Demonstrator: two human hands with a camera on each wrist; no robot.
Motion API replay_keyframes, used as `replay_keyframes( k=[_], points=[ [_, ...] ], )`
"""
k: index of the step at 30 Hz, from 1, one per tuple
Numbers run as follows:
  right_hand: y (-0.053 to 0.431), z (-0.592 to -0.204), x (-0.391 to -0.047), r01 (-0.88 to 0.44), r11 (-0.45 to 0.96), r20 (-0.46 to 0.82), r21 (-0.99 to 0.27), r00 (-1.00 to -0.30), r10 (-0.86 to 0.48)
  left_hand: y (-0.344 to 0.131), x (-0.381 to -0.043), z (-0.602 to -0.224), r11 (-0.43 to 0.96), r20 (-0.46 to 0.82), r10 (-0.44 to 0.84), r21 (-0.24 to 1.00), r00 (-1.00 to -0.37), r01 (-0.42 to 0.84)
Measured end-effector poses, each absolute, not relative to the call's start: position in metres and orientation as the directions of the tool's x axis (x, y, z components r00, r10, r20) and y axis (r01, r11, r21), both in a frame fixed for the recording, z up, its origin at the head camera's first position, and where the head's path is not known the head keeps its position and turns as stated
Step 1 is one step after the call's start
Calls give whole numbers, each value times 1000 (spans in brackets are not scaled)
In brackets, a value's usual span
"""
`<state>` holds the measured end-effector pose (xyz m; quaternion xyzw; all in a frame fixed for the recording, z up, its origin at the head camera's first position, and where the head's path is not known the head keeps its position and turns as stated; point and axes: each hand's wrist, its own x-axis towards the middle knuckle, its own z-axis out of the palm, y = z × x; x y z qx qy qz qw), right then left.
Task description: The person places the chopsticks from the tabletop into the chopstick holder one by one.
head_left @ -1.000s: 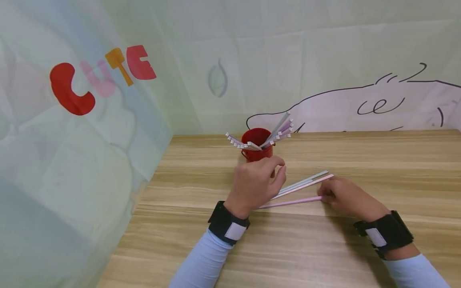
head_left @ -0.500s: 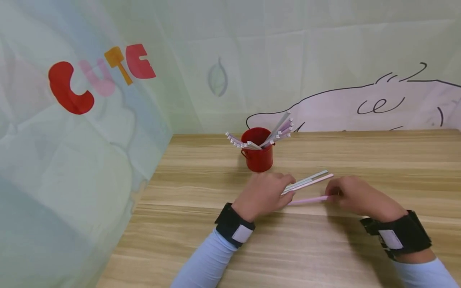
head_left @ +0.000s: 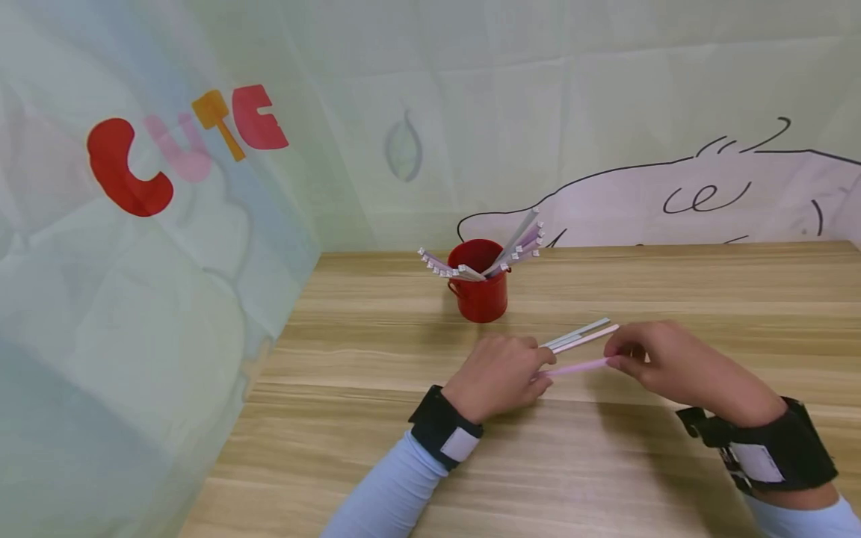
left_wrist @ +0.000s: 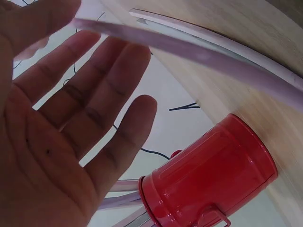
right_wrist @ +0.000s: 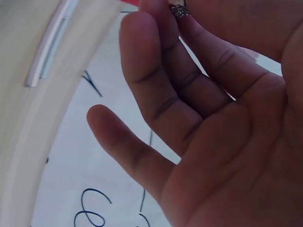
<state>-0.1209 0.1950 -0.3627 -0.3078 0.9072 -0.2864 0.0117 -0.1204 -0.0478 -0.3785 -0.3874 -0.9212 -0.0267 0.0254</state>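
Note:
A slender, flexible pink stick [head_left: 578,367] stretches between the two hands. My right hand [head_left: 679,366] pinches its right end; a dark, rough tip [right_wrist: 179,10] shows at these fingers in the right wrist view. At the other end is my left hand [head_left: 501,377], its thumb and index finger on the stick [left_wrist: 203,56], the other fingers spread. Just behind, pale pink and pale blue-green sticks [head_left: 585,338] lie on the table, partly hidden by the left hand. Beyond it stands a red bucket [head_left: 482,300] holding several bent sticks [head_left: 521,243], which fan out over its rim.
The bucket has a small side handle [left_wrist: 213,216]. A printed cloth [head_left: 471,119] hangs behind the wooden table [head_left: 538,463] and along its left side. Both wrists wear black straps [head_left: 447,426].
My left hand has come down and right, away from the bucket, to the pink stick's left end. My right hand has shifted slightly right, still pinching the stick, which now sits a little higher.

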Motion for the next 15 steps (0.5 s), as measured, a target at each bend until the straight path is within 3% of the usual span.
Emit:
replay_keyframes(
  k=[15],
  points=[
    [197, -347, -119, -668, 577, 459, -471, -744, -486, -50, -116, -370, 675, 158, 710, 125, -686, 727]
  ],
)
